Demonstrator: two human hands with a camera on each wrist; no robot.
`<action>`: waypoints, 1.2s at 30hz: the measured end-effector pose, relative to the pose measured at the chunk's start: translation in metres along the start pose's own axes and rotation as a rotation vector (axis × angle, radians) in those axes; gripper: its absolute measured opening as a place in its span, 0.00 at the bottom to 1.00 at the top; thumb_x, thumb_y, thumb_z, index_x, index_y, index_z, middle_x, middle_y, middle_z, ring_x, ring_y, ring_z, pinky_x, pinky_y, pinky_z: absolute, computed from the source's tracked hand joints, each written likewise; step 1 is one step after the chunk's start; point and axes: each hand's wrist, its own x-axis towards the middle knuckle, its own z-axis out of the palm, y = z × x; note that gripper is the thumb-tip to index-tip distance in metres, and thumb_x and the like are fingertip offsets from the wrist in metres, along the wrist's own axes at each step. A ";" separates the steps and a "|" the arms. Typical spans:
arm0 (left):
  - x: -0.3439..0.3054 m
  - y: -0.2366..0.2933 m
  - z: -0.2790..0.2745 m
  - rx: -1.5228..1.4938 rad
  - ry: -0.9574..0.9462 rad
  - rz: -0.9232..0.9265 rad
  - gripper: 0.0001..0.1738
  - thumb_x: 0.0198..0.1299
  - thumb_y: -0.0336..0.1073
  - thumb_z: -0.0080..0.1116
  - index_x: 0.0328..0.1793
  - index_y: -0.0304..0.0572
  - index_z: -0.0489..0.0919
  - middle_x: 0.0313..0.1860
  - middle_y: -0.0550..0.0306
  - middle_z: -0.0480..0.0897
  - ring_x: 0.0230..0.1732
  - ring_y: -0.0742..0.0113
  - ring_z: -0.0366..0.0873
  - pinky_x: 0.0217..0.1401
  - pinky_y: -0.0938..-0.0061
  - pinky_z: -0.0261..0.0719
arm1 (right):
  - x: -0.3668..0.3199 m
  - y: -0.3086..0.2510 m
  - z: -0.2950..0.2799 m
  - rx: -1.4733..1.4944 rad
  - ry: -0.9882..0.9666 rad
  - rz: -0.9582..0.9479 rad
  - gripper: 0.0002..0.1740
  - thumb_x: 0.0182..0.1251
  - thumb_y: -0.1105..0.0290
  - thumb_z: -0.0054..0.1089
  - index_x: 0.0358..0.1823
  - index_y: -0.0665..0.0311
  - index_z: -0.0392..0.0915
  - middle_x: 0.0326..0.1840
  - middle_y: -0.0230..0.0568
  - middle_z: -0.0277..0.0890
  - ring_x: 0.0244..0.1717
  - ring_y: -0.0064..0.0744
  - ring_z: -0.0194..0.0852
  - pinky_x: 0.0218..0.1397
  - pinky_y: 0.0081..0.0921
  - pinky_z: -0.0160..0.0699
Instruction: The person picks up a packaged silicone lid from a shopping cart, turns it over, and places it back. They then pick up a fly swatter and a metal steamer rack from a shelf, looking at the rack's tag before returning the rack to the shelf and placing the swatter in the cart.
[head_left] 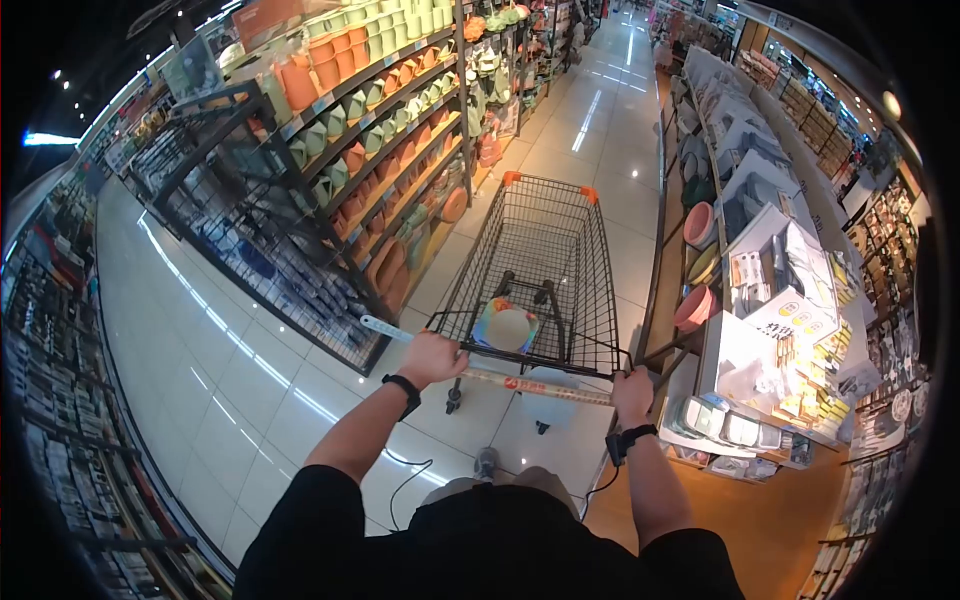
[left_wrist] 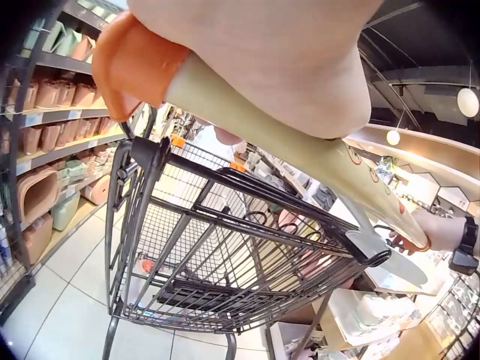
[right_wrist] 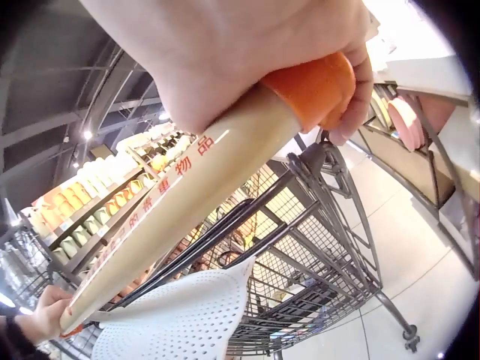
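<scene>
The black wire cart [head_left: 545, 240] stands in front of the person, with orange corner pieces. Its pale handle bar [head_left: 530, 386] has red lettering. My left hand [head_left: 432, 358] grips the bar's left end together with a pale blue utensil, whose stem [head_left: 385, 328] juts out past the hand. The utensil's flat blade [right_wrist: 180, 315] is full of small holes and hangs just beyond the bar. My right hand [head_left: 632, 395] curls round the bar's right end, beside the orange end piece [right_wrist: 311, 86]. A round white item with a multicoloured rim [head_left: 505, 327] shows through the cart's near part.
Shelves of green and orange containers [head_left: 375, 130] line the left side. On the right, a low display [head_left: 770, 330] holds boxes and pink bowls [head_left: 697, 307] close to the cart. A tiled aisle [head_left: 610, 110] runs ahead between them; another tiled floor strip [head_left: 190, 310] lies at the left.
</scene>
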 end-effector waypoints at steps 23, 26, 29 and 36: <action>0.345 -0.009 0.061 -0.037 -0.126 0.043 0.21 0.57 0.51 0.55 0.22 0.44 0.83 0.20 0.50 0.82 0.25 0.47 0.81 0.36 0.56 0.78 | 0.312 -0.040 0.003 -0.054 0.047 0.100 0.20 0.63 0.58 0.57 0.43 0.72 0.74 0.38 0.60 0.82 0.42 0.59 0.83 0.47 0.49 0.82; 0.388 0.001 0.064 -0.042 -0.139 0.023 0.21 0.57 0.52 0.55 0.22 0.44 0.83 0.20 0.50 0.82 0.26 0.46 0.82 0.36 0.56 0.80 | 0.360 -0.039 0.007 -0.078 0.055 0.088 0.21 0.63 0.57 0.57 0.42 0.72 0.73 0.37 0.59 0.82 0.40 0.57 0.84 0.45 0.48 0.83; 0.429 0.005 0.074 -0.036 -0.129 0.016 0.21 0.57 0.53 0.56 0.23 0.45 0.84 0.20 0.50 0.82 0.27 0.46 0.82 0.36 0.56 0.81 | 0.407 -0.034 0.012 -0.101 0.054 0.074 0.21 0.63 0.56 0.57 0.43 0.71 0.74 0.36 0.59 0.83 0.40 0.55 0.84 0.46 0.46 0.83; 0.526 0.010 0.103 -0.025 -0.111 0.025 0.25 0.59 0.55 0.54 0.23 0.43 0.83 0.21 0.48 0.83 0.26 0.48 0.82 0.40 0.57 0.79 | 0.500 -0.041 -0.003 -0.071 0.053 0.096 0.23 0.64 0.55 0.56 0.37 0.74 0.81 0.36 0.64 0.82 0.43 0.61 0.84 0.49 0.49 0.83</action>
